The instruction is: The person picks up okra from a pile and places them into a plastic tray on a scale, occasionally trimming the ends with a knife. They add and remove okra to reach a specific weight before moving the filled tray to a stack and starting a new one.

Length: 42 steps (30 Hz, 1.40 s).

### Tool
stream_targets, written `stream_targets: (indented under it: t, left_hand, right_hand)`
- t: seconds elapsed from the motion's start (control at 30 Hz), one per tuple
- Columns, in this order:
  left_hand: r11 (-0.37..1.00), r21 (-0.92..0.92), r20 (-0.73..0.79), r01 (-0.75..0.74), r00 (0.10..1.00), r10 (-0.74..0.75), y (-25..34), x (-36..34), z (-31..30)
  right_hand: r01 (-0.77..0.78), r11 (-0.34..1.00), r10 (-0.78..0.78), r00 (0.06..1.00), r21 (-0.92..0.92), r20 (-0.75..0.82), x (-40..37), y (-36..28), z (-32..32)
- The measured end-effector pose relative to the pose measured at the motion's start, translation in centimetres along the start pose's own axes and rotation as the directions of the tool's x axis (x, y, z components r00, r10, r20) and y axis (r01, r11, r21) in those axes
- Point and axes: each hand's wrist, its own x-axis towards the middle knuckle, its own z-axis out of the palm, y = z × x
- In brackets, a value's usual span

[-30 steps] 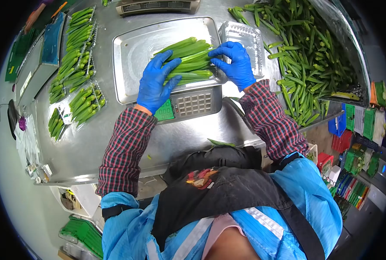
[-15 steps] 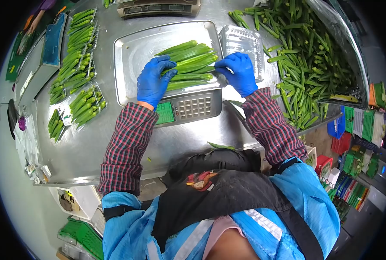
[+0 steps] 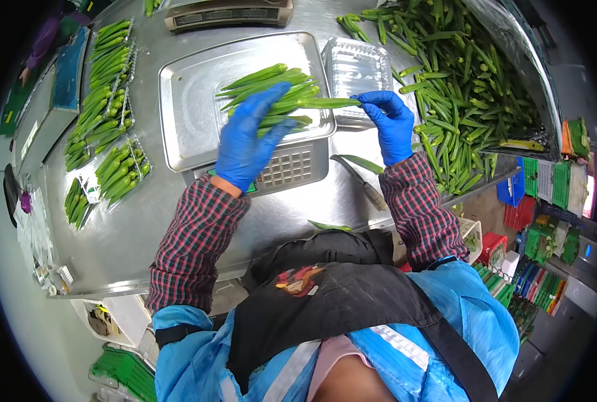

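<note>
My right hand (image 3: 387, 120), in a blue glove, pinches an okra pod (image 3: 328, 103) by its thin tip, to the right of the bunch. Stretched over the bunch of okra (image 3: 261, 77) is my gloved left hand (image 3: 248, 137), fingers apart; whether it touches the pods is hard to tell. The bunch sits on the metal pan (image 3: 178, 144) of a weighing scale (image 3: 288, 167), in what looks like a clear tray mostly hidden under it. My left hand partly covers the scale's display. An empty-looking clear plastic tray (image 3: 359, 70) stands beside the pan.
A large heap of loose okra (image 3: 459, 100) lies at the right. Packed okra trays (image 3: 107, 94) line the left. A knife (image 3: 362, 181) and a loose pod (image 3: 362, 163) lie near my right wrist. Another scale (image 3: 228, 15) stands at the back.
My right hand has drawn one okra pod out to the right by its tip. My left hand has gone from gripping the bunch's left end to spreading over it. The view has shifted slightly.
</note>
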Motion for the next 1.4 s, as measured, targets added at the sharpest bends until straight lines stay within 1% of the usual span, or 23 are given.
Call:
stream_targets:
  t: [0.03, 0.07, 0.1, 0.13, 0.17, 0.27, 0.3, 0.37, 0.43, 0.5, 0.53, 0.57, 0.63, 0.7, 0.77, 0.83, 0.9, 0.93, 1.0, 1.13, 1.2, 1.33, 1.4]
  left_hand:
    - [1.000, 0.005, -0.003, 0.000, 1.000, 0.000, 0.8, 0.0, 0.4]
    - [0.967, -0.188, 0.061, 0.170, 0.985, -0.161, 1.6, 0.1, 0.8]
    - [0.869, -0.362, 0.154, 0.337, 0.941, -0.301, 2.0, 0.1, 0.9]
    - [0.857, -0.442, 0.093, 0.265, 0.964, -0.250, 1.2, -0.3, 1.6]
    - [0.858, -0.440, 0.093, 0.265, 0.964, -0.250, 1.1, -0.4, 1.6]
    - [0.684, -0.617, 0.119, 0.390, 0.905, -0.408, 2.3, -0.5, 0.8]
    - [0.685, -0.616, 0.116, 0.389, 0.905, -0.410, 2.3, -0.6, 0.5]
    - [0.610, -0.572, 0.284, 0.548, 0.830, -0.479, 2.0, -0.9, -0.2]
    - [0.599, -0.579, 0.272, 0.552, 0.824, -0.497, 2.3, -1.0, -0.5]
    - [0.534, -0.534, 0.361, 0.656, 0.748, -0.558, 2.3, -0.9, -1.2]
    - [0.533, -0.536, 0.359, 0.655, 0.748, -0.558, 2.2, -1.2, -1.2]
    - [0.497, -0.614, 0.363, 0.614, 0.778, -0.513, 2.0, -1.6, -1.0]
    - [0.453, -0.689, 0.361, 0.566, 0.809, -0.463, 1.9, -2.0, -0.8]
    - [0.346, -0.741, 0.404, 0.576, 0.793, -0.456, 2.1, -2.3, -0.7]
    - [0.305, -0.752, 0.426, 0.585, 0.784, -0.452, 2.0, -2.5, -0.7]
    - [0.266, -0.758, 0.451, 0.596, 0.773, -0.446, 1.9, -2.5, -0.7]
    - [0.160, -0.778, 0.511, 0.607, 0.761, -0.400, 1.9, -2.5, -0.7]
    - [0.162, -0.778, 0.512, 0.607, 0.761, -0.398, 2.0, -2.6, -0.7]
    - [0.014, -0.797, 0.546, 0.603, 0.732, -0.408, 2.2, -2.8, -0.6]
    - [-0.034, -0.803, 0.561, 0.596, 0.734, -0.383, 1.8, -3.3, -0.2]
    - [-0.125, -0.794, 0.603, 0.596, 0.743, -0.291, 1.6, -3.3, -0.1]
    - [-0.071, -0.789, 0.592, 0.610, 0.724, -0.354, 3.6, -3.1, 1.0]
    - [0.326, -0.771, 0.377, 0.547, 0.805, -0.458, 4.7, -3.0, 1.8]
  right_hand:
    - [0.034, 0.999, -0.034, 0.999, 0.011, 0.011, -0.1, -0.5, 0.6]
    - [0.036, 0.999, -0.036, 0.999, 0.015, 0.015, -0.2, -0.8, 1.0]
    - [0.063, 0.998, -0.063, 0.997, 0.008, 0.044, -0.4, -1.1, 1.6]
    - [0.089, 0.996, -0.089, 0.993, 0.001, 0.072, -0.5, -1.4, 2.0]
    - [0.090, 0.996, -0.090, 0.993, 0.004, 0.073, -0.5, -1.7, 2.4]
    - [0.152, 0.988, -0.150, 0.980, -0.004, 0.129, -0.8, -2.9, 3.3]
    - [0.152, 0.988, -0.151, 0.980, -0.001, 0.131, -0.8, -3.3, 3.6]
    - [0.149, 0.989, -0.148, 0.976, 0.008, 0.162, -0.9, -3.7, 4.1]
    - [0.154, 0.988, -0.152, 0.969, 0.005, 0.194, -1.1, -3.7, 4.6]
    - [0.039, 0.997, -0.050, 0.979, 0.062, 0.195, -1.4, -4.0, 5.2]
    - [-0.032, 0.981, -0.006, 0.981, 0.192, 0.195, -1.4, -4.2, 5.5]
    - [-0.031, 0.981, -0.007, 0.981, 0.191, 0.196, -1.4, -4.1, 5.9]
    - [-0.167, 0.940, 0.115, 0.976, 0.297, 0.184, -1.2, -3.7, 6.4]
    - [-0.200, 0.953, 0.148, 0.963, 0.229, 0.227, -1.7, -3.4, 6.4]
    - [-0.252, 0.953, 0.197, 0.938, 0.170, 0.283, -2.4, -3.3, 7.1]
    - [-0.282, 0.939, 0.216, 0.928, 0.195, 0.304, -2.8, -3.1, 7.6]
    - [-0.313, 0.929, 0.228, 0.905, 0.198, 0.360, -3.0, -2.4, 7.8]
    - [-0.317, 0.922, 0.218, 0.899, 0.223, 0.379, -3.1, -2.4, 7.9]
    - [-0.330, 0.916, 0.229, 0.897, 0.228, 0.378, -3.4, -3.1, 8.1]
    - [-0.342, 0.910, 0.241, 0.897, 0.236, 0.371, -3.7, -3.1, 8.0]
    - [-0.330, 0.914, 0.231, 0.902, 0.237, 0.364, -3.9, -3.4, 8.2]
    - [-0.327, 0.909, 0.226, 0.907, 0.257, 0.355, -4.3, -4.2, 7.7]
    - [-0.325, 0.902, 0.228, 0.917, 0.284, 0.326, -4.5, -4.6, 7.3]
